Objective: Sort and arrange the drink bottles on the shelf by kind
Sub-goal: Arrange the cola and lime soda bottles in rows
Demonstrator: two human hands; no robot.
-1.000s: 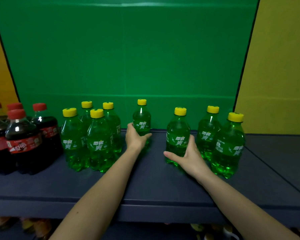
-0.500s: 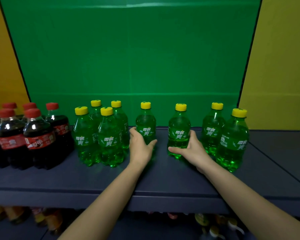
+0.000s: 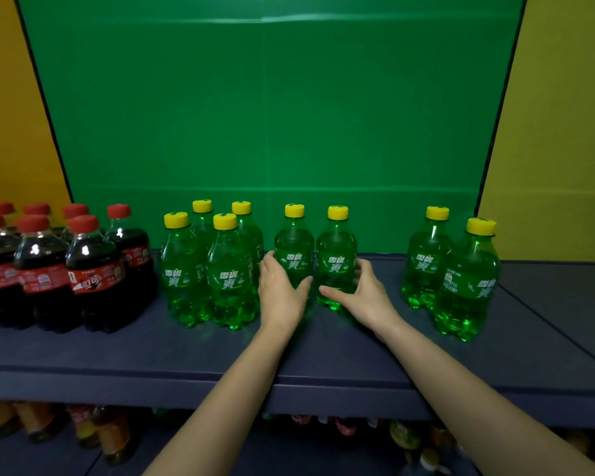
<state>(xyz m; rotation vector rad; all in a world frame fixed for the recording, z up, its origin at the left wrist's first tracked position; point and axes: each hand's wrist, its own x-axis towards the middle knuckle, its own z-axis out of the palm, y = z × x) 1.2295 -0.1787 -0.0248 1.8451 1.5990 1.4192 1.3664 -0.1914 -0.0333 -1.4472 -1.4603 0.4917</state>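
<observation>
Green soda bottles with yellow caps stand on a dark blue shelf (image 3: 323, 352). My left hand (image 3: 280, 292) grips one green bottle (image 3: 293, 247) at its lower body. Touching it on the right is a second green bottle (image 3: 335, 255), held by my right hand (image 3: 364, 297). Both stand upright mid-shelf. A cluster of several green bottles (image 3: 220, 269) stands just left of my left hand. Two more green bottles (image 3: 461, 276) stand apart at the right. Dark cola bottles with red caps (image 3: 83, 269) are grouped at the far left.
A green back panel (image 3: 272, 115) closes the shelf behind the bottles, with yellow walls on both sides. Bare shelf surface lies between the held pair and the right pair, and further right. A lower shelf (image 3: 117, 438) holds assorted orange and mixed bottles.
My right hand has slid its green bottle left until it touches the one in my left hand. The left bottle came slightly toward the cluster. The view has shifted left.
</observation>
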